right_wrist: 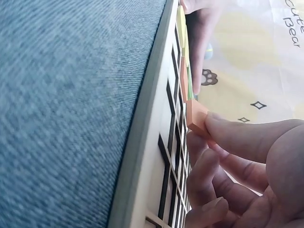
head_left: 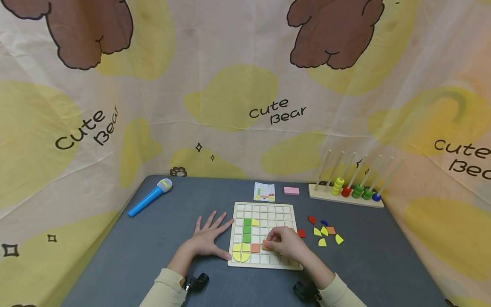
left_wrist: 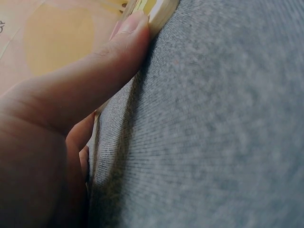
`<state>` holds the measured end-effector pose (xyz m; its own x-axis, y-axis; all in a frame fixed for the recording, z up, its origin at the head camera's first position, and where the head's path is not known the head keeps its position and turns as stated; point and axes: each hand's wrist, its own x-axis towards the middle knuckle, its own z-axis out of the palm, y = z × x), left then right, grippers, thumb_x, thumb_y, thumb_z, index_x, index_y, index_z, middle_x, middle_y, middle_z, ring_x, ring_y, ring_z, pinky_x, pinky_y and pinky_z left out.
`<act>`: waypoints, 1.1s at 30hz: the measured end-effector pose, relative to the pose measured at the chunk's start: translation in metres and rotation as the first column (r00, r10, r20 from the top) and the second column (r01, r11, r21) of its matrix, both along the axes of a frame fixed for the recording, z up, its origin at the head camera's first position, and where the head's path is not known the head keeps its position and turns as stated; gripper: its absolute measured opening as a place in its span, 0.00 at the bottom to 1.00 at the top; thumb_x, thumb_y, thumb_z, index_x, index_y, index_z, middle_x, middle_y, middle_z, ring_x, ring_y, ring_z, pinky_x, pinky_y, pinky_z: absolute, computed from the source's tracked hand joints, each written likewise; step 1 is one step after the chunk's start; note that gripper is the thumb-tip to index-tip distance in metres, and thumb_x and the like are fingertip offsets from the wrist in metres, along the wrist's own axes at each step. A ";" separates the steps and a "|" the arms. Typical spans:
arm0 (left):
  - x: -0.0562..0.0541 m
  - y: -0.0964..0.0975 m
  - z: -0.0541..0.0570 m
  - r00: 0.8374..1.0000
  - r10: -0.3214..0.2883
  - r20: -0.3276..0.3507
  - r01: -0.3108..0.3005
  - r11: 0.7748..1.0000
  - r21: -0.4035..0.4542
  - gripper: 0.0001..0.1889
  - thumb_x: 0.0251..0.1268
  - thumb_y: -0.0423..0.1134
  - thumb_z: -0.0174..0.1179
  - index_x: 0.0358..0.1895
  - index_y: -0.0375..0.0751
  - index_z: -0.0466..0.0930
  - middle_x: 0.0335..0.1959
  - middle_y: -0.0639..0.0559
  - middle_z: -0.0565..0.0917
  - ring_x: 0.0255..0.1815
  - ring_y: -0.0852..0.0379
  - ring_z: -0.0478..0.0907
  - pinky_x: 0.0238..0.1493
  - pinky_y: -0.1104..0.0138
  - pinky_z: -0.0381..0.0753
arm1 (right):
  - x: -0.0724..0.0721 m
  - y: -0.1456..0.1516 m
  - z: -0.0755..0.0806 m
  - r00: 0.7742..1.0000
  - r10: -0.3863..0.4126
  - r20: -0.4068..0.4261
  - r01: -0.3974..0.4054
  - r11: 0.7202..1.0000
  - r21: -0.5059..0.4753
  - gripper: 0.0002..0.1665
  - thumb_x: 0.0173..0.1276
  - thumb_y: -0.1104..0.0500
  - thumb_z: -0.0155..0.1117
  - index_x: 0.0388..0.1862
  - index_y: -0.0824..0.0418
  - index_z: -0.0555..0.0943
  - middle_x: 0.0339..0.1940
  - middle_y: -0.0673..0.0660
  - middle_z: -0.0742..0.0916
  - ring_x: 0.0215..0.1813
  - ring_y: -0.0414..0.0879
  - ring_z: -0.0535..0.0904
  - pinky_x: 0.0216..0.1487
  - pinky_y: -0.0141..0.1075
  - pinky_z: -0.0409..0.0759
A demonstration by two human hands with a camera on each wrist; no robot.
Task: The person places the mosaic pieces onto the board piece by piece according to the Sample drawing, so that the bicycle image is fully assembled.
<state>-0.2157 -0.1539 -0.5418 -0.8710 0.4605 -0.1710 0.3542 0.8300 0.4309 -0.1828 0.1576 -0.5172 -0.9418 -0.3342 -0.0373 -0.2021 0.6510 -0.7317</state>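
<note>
At lower centre, the right hand (head_left: 285,244) pinches an orange tile (right_wrist: 196,115) between fingers, which could land crooked if the left hand (head_left: 206,239), fingers spread, pushes the grid board (head_left: 264,267).

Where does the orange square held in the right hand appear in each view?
Head: the orange square is below and right of centre, at the fingertips of the right hand.
Left wrist: not visible.
Right wrist: right of centre, about mid-height, held by the thumb.
Shared landmark: the board, its edge showing in all three views.
</note>
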 end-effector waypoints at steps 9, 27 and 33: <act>0.002 0.000 0.001 1.000 -0.009 0.000 0.009 1.000 0.007 0.63 0.38 0.79 0.69 0.81 0.69 0.49 0.85 0.56 0.44 0.84 0.40 0.29 0.72 0.31 0.22 | 0.003 -0.005 -0.004 1.000 0.001 -0.029 0.001 0.998 0.062 0.08 0.64 0.54 0.75 0.27 0.50 0.84 0.22 0.43 0.80 0.26 0.39 0.73 0.28 0.31 0.70; 0.002 -0.002 0.001 1.000 -0.010 -0.017 0.010 0.999 0.032 0.62 0.38 0.79 0.69 0.81 0.68 0.50 0.85 0.55 0.45 0.84 0.39 0.30 0.72 0.31 0.22 | 0.003 -0.007 -0.004 1.000 0.018 -0.011 -0.017 0.997 0.075 0.08 0.61 0.54 0.77 0.31 0.51 0.84 0.24 0.45 0.80 0.28 0.40 0.74 0.30 0.32 0.71; 0.003 -0.001 0.003 1.000 -0.012 -0.012 0.013 0.999 0.038 0.62 0.38 0.78 0.70 0.81 0.67 0.51 0.85 0.54 0.45 0.84 0.38 0.31 0.72 0.31 0.22 | 0.004 -0.006 -0.002 0.999 0.033 -0.032 -0.031 0.997 0.071 0.05 0.63 0.56 0.75 0.34 0.53 0.85 0.25 0.45 0.80 0.29 0.40 0.74 0.31 0.32 0.72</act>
